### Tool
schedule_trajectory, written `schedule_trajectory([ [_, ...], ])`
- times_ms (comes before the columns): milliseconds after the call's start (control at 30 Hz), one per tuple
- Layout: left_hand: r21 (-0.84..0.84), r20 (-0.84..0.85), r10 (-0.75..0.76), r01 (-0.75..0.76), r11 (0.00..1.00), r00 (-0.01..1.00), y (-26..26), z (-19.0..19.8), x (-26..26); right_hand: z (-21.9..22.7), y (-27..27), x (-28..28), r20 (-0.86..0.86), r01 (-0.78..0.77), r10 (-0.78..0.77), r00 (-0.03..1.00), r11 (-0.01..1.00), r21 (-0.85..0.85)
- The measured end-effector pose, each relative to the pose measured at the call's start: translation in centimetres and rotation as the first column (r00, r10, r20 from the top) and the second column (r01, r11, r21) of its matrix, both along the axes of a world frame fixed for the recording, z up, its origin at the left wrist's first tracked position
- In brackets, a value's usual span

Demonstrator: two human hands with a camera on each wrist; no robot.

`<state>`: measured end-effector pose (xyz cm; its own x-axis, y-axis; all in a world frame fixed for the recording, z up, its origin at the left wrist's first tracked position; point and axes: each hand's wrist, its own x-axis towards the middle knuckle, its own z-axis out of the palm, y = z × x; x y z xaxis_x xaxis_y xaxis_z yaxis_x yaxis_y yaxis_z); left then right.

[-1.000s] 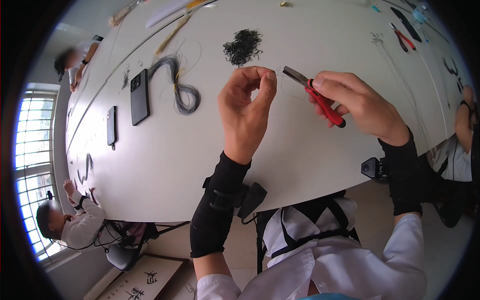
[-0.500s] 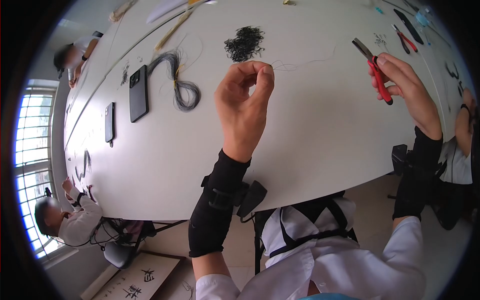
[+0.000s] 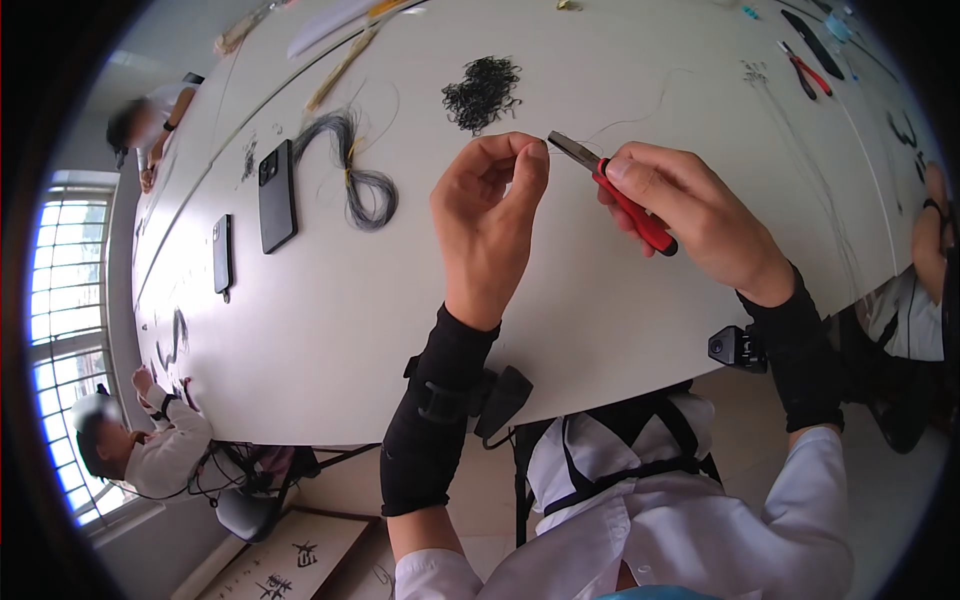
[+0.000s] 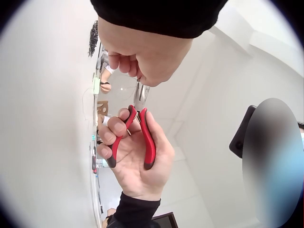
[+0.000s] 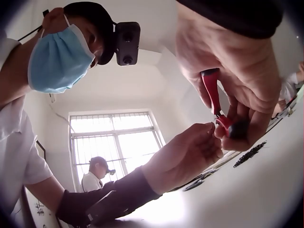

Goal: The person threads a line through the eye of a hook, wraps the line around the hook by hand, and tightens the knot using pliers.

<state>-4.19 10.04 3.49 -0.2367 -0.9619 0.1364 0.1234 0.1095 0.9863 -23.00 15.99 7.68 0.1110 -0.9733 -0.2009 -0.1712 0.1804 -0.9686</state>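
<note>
In the head view my left hand [image 3: 490, 215] pinches the end of a thin line [image 3: 640, 121] between thumb and forefinger; the piece at the fingertips is too small to tell. My right hand [image 3: 700, 205] holds red-handled pliers [image 3: 635, 212], whose metal nose points at the left fingertips. The left wrist view shows the right palm [image 4: 137, 156] round the spread red handles [image 4: 148, 142], with the nose up against the left hand [image 4: 147, 57]. From the right wrist view, the left hand [image 5: 183, 154] meets the right hand [image 5: 232, 80] at the pliers.
A pile of small black pieces [image 3: 482, 94] lies beyond the left hand. Left of it are a grey strand bundle [image 3: 372, 200] and two phones [image 3: 279, 197] [image 3: 222, 254]. Other pliers [image 3: 804, 72] lie at the far right. Other people sit around the table [image 3: 330, 330].
The right hand with its pliers swung out to the right, then came back to the left fingertips. The thin line now stretches out beyond the pliers. My left hand has barely moved.
</note>
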Motion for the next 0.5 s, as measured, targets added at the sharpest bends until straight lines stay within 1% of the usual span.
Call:
schedule_trajectory([
  [67,0.038,-0.007,-0.011,0.011,0.999,1.0,-0.15,-0.11,0.06,0.05,0.0,0.25,-0.06,0.022,-0.023,0.998,0.999,-0.028],
  [167,0.047,-0.101,-0.042,0.047,0.998,0.994,-0.37,-0.44,0.01,-0.53,-0.12,0.2,-0.131,0.012,-0.032,0.991,0.988,-0.151],
  [267,0.109,-0.239,-0.121,0.15,0.983,0.963,-0.66,-0.51,0.24,-0.67,-0.04,0.44,-0.121,0.042,-0.065,0.991,0.981,-0.188],
  [367,0.146,-0.261,-0.158,0.201,0.969,0.952,-0.81,-0.39,0.31,-0.7,-0.05,0.39,-0.13,0.036,-0.063,0.989,0.979,-0.202],
  [500,0.216,-0.313,-0.187,0.261,0.941,0.931,-1.0,-0.72,0.46,-0.85,-0.12,0.26,-0.102,0.087,-0.111,0.989,0.972,-0.219],
])
